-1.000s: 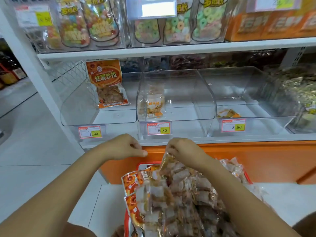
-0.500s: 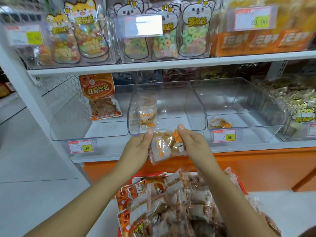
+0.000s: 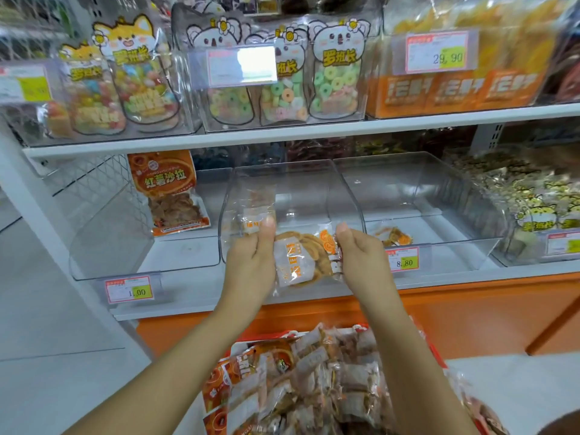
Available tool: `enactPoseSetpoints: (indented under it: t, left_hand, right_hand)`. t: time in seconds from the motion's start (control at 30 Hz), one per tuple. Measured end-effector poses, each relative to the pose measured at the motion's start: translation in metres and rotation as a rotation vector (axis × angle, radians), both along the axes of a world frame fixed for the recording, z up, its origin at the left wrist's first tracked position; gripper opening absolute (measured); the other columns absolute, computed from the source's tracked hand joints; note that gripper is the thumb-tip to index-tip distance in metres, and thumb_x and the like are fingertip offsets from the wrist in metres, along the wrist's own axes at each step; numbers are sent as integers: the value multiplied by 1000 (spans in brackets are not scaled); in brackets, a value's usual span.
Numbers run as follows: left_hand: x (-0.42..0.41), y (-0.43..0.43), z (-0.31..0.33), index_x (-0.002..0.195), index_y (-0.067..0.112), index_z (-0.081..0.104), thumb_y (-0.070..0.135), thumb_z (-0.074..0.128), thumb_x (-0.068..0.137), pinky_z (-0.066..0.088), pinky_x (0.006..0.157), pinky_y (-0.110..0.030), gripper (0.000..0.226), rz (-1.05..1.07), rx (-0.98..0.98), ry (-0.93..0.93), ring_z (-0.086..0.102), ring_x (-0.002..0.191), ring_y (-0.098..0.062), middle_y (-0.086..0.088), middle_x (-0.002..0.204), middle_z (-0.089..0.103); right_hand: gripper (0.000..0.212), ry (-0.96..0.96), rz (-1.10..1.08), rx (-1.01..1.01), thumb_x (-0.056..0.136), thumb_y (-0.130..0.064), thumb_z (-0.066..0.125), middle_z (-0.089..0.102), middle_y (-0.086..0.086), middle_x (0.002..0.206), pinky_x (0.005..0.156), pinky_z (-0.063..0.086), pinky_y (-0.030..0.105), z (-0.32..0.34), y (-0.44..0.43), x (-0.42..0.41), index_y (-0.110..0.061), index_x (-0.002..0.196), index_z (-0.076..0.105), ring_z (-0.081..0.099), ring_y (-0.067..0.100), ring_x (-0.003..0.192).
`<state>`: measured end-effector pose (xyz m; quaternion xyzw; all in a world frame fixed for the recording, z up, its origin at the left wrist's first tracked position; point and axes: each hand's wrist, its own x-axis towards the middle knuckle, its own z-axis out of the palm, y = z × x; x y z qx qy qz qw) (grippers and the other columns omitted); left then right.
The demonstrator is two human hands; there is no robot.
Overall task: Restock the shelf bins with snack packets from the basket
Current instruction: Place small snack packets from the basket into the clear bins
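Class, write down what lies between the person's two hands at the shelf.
A clear snack packet with a white label; the left hand and right hand each pinch one edge. The head view shows it.

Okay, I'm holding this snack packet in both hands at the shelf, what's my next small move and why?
Probably lift the snack packet over the front lip of the middle bin and set it inside. The left hand and right hand pinch its sides right before that bin, where a similar packet already leans.
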<state>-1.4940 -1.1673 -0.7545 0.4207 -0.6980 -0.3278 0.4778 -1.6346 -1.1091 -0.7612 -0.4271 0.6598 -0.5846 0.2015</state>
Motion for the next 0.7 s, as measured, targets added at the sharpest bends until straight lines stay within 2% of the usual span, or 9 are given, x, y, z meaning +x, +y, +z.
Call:
enactPoseSetpoints:
  t: [0.07, 0.1, 0.17, 0.23, 0.3, 0.4, 0.53, 0.63, 0.7]
  left_hand:
    - [4, -4, 4, 50, 0, 49, 36, 39, 99, 30, 44, -18, 62, 5, -33, -27, 44, 43, -7, -3, 44, 45]
    - [7, -5, 5, 44, 10, 42, 36, 40, 99, 28, 44, -20, 61, 7, -68, -53, 41, 41, -8, 6, 39, 38]
    - [11, -5, 9, 39, 21, 31, 36, 42, 98, 25, 44, -22, 63, -11, -118, -106, 37, 40, -8, 7, 35, 32]
    - [12, -5, 11, 36, 21, 31, 41, 43, 96, 25, 45, -20, 65, -34, -140, -145, 36, 39, -7, 7, 34, 32]
    - [12, -5, 16, 38, 21, 31, 50, 44, 91, 25, 44, -20, 62, -57, -155, -155, 34, 38, -8, 7, 35, 32]
    - [14, -8, 22, 41, 16, 42, 57, 46, 89, 26, 42, -17, 63, -94, -183, -146, 36, 38, -6, 7, 36, 37]
    - [27, -29, 24, 61, 13, 64, 54, 40, 94, 41, 53, -26, 57, 21, -55, -43, 51, 49, -8, 2, 49, 54]
    - [45, -52, 16, 92, 14, 69, 30, 50, 97, 45, 67, -27, 25, 162, -33, -196, 61, 79, -15, 0, 82, 69]
    - [55, -63, 9, 112, 10, 67, 23, 58, 93, 41, 76, -22, 25, 212, 10, -282, 59, 89, -13, -4, 101, 69]
  right_hand:
    - [48, -38, 132, 27, 98, -31, 49, 35, -4, 52, 51, 32, 21, 6, 3, -11, -13, 54, 45, 33, 5, 47]
    - [43, 48, 199, 29, 96, -32, 53, 43, -5, 54, 55, 39, 21, 11, 4, -18, -12, 58, 54, 41, 6, 51]
    - [19, 246, 358, 51, 86, -40, 63, 65, -13, 73, 70, 48, 21, 26, 2, -30, -24, 81, 71, 58, 3, 69]
    - [36, 381, 544, 185, 73, -51, 70, 70, -18, 93, 77, 49, 22, 46, -5, -38, -33, 104, 71, 60, 0, 85]
    - [37, 530, 721, 328, 68, -53, 74, 71, -13, 94, 79, 47, 29, 62, -15, -35, -34, 99, 72, 61, 5, 86]
    - [24, 660, 874, 400, 74, -41, 78, 73, -6, 85, 79, 49, 34, 77, -31, -23, -23, 90, 74, 65, 12, 80]
    - [34, 661, 786, 391, 73, -44, 78, 69, 11, 85, 68, 42, 31, 84, -53, -29, -15, 89, 75, 57, 17, 68]
    - [35, 424, 588, 326, 72, -39, 80, 71, 12, 81, 72, 47, 30, 79, -74, -41, -8, 88, 74, 61, 11, 70]
    - [33, 305, 476, 315, 73, -29, 82, 74, 11, 87, 80, 53, 34, 69, -93, -41, -3, 91, 73, 64, 11, 72]
